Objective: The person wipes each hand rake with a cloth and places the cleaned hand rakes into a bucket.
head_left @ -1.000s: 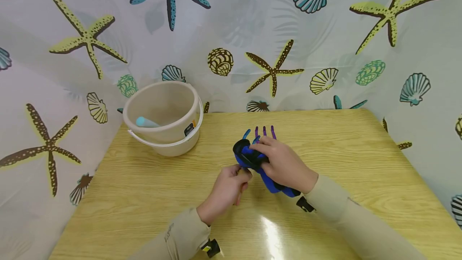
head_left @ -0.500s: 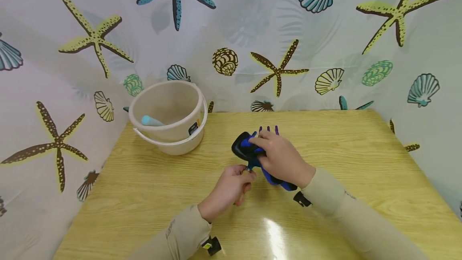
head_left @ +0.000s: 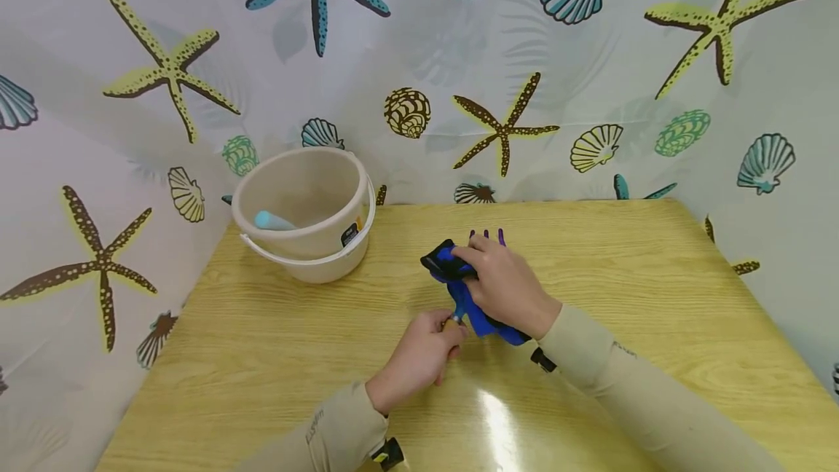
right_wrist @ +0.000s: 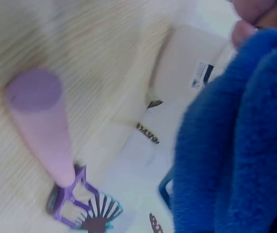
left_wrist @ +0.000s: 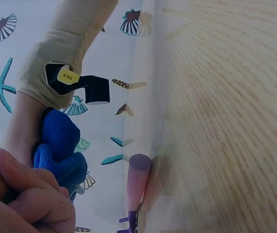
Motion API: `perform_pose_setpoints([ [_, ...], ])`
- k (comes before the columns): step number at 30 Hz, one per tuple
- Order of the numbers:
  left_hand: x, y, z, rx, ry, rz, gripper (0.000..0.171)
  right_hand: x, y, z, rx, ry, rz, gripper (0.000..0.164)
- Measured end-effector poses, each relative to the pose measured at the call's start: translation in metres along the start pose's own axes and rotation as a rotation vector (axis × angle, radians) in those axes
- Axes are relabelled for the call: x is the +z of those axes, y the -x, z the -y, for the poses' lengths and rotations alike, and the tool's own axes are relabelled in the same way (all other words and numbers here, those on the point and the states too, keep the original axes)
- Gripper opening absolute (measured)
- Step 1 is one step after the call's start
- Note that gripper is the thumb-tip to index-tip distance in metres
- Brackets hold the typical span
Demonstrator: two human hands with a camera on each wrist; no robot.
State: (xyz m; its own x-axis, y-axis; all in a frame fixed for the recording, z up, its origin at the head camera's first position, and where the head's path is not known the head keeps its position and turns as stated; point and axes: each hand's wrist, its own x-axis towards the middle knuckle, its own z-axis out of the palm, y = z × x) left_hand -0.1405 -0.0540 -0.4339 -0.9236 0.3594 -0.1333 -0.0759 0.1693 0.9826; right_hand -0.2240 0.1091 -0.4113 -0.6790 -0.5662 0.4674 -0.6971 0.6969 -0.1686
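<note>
My left hand (head_left: 419, 355) grips a small hand rake by its wooden handle (head_left: 450, 324). Its blue metal neck (head_left: 459, 301) shows between the handle and a blue and black cloth (head_left: 481, 323). With my right hand (head_left: 507, 282) I hold that cloth folded around the rake's head, so its prongs are mostly hidden. In the right wrist view the fuzzy blue cloth (right_wrist: 216, 141) fills the right side, and a bit of blue metal (right_wrist: 165, 189) shows at its edge.
Behind my right hand lies another rake with purple prongs (head_left: 486, 234); its pink handle (right_wrist: 43, 131) shows in the right wrist view. A beige bucket (head_left: 321, 246) with a white handle stands at the left, and a light blue handle (head_left: 272, 221) leans inside it. A patterned curtain (head_left: 419, 57) backs the wooden table (head_left: 314, 355).
The blue prongs that stuck out beyond the cloth are now covered. My left hand has shifted slightly down, baring more of the rake's neck; the cloth has bunched around the head.
</note>
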Motion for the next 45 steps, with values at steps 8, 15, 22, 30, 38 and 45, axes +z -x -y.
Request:
perform_pose_setpoints([
  [8, -0.002, 0.0, -0.005, -0.022, 0.036, -0.014, 0.019, -0.005, 0.008, -0.014, -0.037, 0.13, -0.117, 0.04],
  [15, -0.003, -0.004, -0.004, -0.018, 0.051, -0.016, 0.022, -0.013, 0.015, -0.009, 0.001, 0.033, -0.065, 0.04],
  [22, -0.005, -0.007, 0.001, -0.02, 0.023, -0.051, 0.022, -0.013, 0.013, 0.004, 0.049, -0.238, 0.072, 0.035],
  [30, -0.007, -0.008, 0.003, 0.007, -0.036, -0.042, 0.024, -0.005, 0.006, 0.004, 0.013, -0.245, 0.09, 0.035],
  [38, -0.001, -0.004, 0.005, -0.023, 0.008, 0.018, 0.022, 0.006, 0.002, -0.014, -0.006, 0.077, -0.051, 0.042],
  [45, -0.001, -0.004, -0.001, -0.021, 0.133, 0.006, 0.024, -0.002, 0.005, -0.017, -0.107, 0.237, -0.169, 0.04],
])
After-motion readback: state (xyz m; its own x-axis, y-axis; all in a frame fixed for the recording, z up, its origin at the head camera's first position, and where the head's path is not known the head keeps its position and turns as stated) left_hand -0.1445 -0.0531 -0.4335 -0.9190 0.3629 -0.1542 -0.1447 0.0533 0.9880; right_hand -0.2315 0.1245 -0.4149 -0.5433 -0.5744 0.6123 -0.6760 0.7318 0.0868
